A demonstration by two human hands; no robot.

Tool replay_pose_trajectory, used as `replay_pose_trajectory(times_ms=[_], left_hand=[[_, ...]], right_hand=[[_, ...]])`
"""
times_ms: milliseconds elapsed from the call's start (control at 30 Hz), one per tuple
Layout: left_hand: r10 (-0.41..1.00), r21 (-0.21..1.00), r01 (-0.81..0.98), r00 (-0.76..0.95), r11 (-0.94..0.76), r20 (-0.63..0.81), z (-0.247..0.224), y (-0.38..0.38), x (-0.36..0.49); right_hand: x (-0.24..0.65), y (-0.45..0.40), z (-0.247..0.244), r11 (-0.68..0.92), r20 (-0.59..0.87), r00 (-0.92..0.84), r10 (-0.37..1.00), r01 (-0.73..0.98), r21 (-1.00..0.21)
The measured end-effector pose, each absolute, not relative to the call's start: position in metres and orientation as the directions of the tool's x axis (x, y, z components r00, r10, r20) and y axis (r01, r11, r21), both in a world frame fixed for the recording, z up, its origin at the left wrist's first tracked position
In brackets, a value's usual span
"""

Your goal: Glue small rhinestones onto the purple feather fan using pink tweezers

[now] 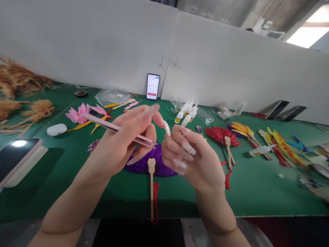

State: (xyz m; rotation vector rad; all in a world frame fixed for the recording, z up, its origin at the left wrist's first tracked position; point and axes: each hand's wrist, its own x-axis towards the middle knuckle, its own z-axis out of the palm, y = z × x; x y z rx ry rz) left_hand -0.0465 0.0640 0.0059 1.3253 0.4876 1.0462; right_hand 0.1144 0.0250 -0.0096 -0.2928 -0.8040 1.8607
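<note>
My left hand (123, 137) is raised above the green table, its fingers wrapped round pink tweezers (113, 127) whose tips point right. Close beside it, my right hand (185, 151) has its fingers curled; a fingertip of my left hand meets or nearly meets it. Whether anything small is between those fingers cannot be made out. Below both hands lies a purple feather fan (160, 164), partly hidden by them. Its wooden handle (151, 192) points toward me, with pale beads at the top and a red tassel (155, 199) alongside.
Small glue bottles (186, 115) stand behind the hands, near an upright phone (153, 86). Pink feathers (78, 114) and a white case (57, 129) are at left. A red fan (223, 135) and a lying glue bottle (260, 150) are at right.
</note>
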Motion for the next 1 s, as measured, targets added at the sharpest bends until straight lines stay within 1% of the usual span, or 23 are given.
replay_pose_trajectory(times_ms=[100, 200, 367, 467, 567, 633, 733, 833, 933, 1000], left_hand=[[0.836, 0.94, -0.279, 0.453, -0.196, 0.309, 0.003, 0.065, -0.046], [0.794, 0.912, -0.306, 0.464, -0.271, 0.392, 0.001, 0.068, -0.046], [0.846, 0.941, -0.274, 0.438, -0.196, 0.303, 0.004, 0.062, -0.044], [0.85, 0.925, -0.311, 0.404, -0.219, 0.337, 0.005, 0.06, -0.044], [0.826, 0.902, -0.365, 0.418, -0.228, 0.378, 0.005, 0.062, -0.046], [0.819, 0.9, -0.391, 0.441, -0.193, 0.367, 0.006, 0.064, -0.047], [0.847, 0.909, -0.379, 0.412, -0.176, 0.336, 0.008, 0.064, -0.046], [0.863, 0.912, -0.34, 0.363, -0.229, 0.352, 0.008, 0.062, -0.045], [0.863, 0.893, -0.305, 0.287, -0.329, 0.416, 0.008, 0.057, -0.045], [0.85, 0.878, -0.28, 0.259, -0.389, 0.459, 0.007, 0.051, -0.045]], right_hand=[[0.114, 0.03, -0.012, -0.32, 0.186, -0.503, 0.844, -0.75, -0.579], [0.115, 0.033, -0.014, -0.364, 0.186, -0.536, 0.823, -0.75, -0.553], [0.116, 0.031, -0.014, -0.354, 0.171, -0.53, 0.831, -0.74, -0.573], [0.117, 0.03, -0.011, -0.328, 0.147, -0.493, 0.858, -0.744, -0.582], [0.118, 0.03, -0.01, -0.326, 0.105, -0.473, 0.875, -0.735, -0.594], [0.118, 0.032, -0.01, -0.331, 0.094, -0.475, 0.875, -0.728, -0.6], [0.118, 0.033, -0.011, -0.325, 0.092, -0.474, 0.876, -0.72, -0.614], [0.117, 0.032, -0.011, -0.286, 0.104, -0.457, 0.883, -0.702, -0.652], [0.116, 0.028, -0.012, -0.168, 0.158, -0.394, 0.905, -0.675, -0.718], [0.116, 0.024, -0.013, -0.082, 0.202, -0.368, 0.907, -0.628, -0.774]])
